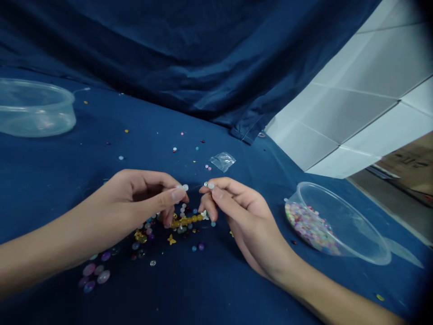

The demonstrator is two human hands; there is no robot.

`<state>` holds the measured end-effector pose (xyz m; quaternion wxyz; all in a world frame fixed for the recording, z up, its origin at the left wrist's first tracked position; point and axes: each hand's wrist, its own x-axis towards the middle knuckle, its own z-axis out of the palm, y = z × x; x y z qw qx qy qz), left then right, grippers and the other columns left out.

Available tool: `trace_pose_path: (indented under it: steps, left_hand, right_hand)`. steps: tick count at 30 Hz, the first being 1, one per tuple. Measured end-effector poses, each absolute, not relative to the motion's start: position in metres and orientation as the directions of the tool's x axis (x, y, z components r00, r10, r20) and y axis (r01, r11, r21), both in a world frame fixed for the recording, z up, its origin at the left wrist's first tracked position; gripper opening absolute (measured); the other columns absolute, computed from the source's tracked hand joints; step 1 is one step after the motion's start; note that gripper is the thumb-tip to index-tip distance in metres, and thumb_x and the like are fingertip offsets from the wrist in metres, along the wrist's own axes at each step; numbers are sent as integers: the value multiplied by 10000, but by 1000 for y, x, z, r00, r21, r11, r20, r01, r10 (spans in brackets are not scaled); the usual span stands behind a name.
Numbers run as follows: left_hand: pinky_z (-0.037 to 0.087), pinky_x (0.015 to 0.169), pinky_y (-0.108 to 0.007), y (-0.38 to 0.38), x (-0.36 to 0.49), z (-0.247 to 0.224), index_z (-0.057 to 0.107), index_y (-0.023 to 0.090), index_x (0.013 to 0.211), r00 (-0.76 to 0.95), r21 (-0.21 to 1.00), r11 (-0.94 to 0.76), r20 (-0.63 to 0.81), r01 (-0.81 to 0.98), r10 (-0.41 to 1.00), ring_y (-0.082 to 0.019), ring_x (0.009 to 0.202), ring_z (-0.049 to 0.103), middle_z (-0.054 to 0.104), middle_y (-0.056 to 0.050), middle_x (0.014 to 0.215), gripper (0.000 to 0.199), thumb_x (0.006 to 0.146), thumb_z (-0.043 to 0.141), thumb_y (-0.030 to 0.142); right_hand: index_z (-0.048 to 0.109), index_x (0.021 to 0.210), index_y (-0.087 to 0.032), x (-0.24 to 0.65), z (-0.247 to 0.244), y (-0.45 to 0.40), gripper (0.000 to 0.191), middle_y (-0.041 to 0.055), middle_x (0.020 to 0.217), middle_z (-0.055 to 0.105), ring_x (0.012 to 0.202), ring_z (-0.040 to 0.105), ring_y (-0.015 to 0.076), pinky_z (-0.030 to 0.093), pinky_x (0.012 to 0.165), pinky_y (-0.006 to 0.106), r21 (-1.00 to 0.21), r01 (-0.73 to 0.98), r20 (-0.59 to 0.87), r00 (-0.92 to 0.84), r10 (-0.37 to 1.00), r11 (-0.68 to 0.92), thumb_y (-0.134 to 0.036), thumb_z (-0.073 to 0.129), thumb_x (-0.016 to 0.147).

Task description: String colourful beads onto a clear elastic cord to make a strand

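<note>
My left hand (142, 198) pinches a pale round bead (182, 187) between thumb and forefinger. My right hand (240, 212) faces it, pinching a similar white bead (210, 185) with a tiny silver bead (205, 184) beside it. A faint thin thread seems to run between the fingertips, though it is too fine to be sure. Just below both hands lies a strand of gold beads (186, 221) on the blue cloth (101, 135). Loose beads and gold star-shaped charms (171, 239) are scattered around it, with larger pearly pink beads (94, 274) further to the lower left.
A tilted clear plastic tub (338, 225) holds many multicoloured beads at the right. Another clear tub (35, 108) stands at the upper left. A small clear plastic bag (222, 161) lies ahead of the hands. Blue fabric hangs behind, beside white panels (345, 117).
</note>
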<state>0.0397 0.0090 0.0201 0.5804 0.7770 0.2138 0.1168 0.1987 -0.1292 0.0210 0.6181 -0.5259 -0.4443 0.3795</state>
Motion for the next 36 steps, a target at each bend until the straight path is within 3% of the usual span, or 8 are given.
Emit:
trace_pose_path:
  steps: [7,10,21,25,29,36]
  left_hand:
    - [404,517,-152,7,40,19,702,250,808,861,965,-195,-52,173,506,-110,598,510,625,26,672,363,882,611,594]
    - [432,558,-175,7,41,18,688,251,849,859,957,-209,-72,203,508,-127,633,533,634,18,700,389,867,605,630]
    - [489,637,-223,11,38,16,682,258,879,863,938,-242,-100,247,496,-178,729,616,663,-2,743,420,861,578,664]
    - [444,530,-203,7,40,16,671,277,1013,851,932,-260,-89,254,517,-184,724,630,675,-1,752,427,858,578,664]
    - [404,497,-182,4,42,16,596,295,1137,847,931,-317,15,182,531,-141,631,576,617,40,663,374,906,559,587]
    - [427,523,-152,1,41,14,570,301,998,855,921,-367,82,131,513,-119,662,515,569,42,727,280,960,491,567]
  right_hand:
    - [681,918,-159,199,21,-129,145,-35,651,536,615,441,84,341,609,236,-993,-70,67,363,929,98,-304,663,921]
    - [692,912,-164,198,21,-130,147,-29,673,545,612,438,78,338,599,233,-995,-44,71,362,930,94,-308,664,923]
    - [716,933,-160,200,18,-128,125,-31,627,609,621,537,72,428,669,216,-994,-29,91,337,937,107,-267,653,934]
    - [718,922,-172,200,17,-130,122,-29,636,629,620,557,70,440,661,206,-993,-32,95,330,939,111,-273,651,936]
    - [722,919,-170,198,18,-131,125,-26,626,639,614,568,71,459,662,202,-994,-30,90,330,940,106,-266,645,940]
    - [717,911,-161,197,18,-129,133,-18,639,675,632,610,76,485,695,204,-993,-66,71,321,945,97,-271,648,941]
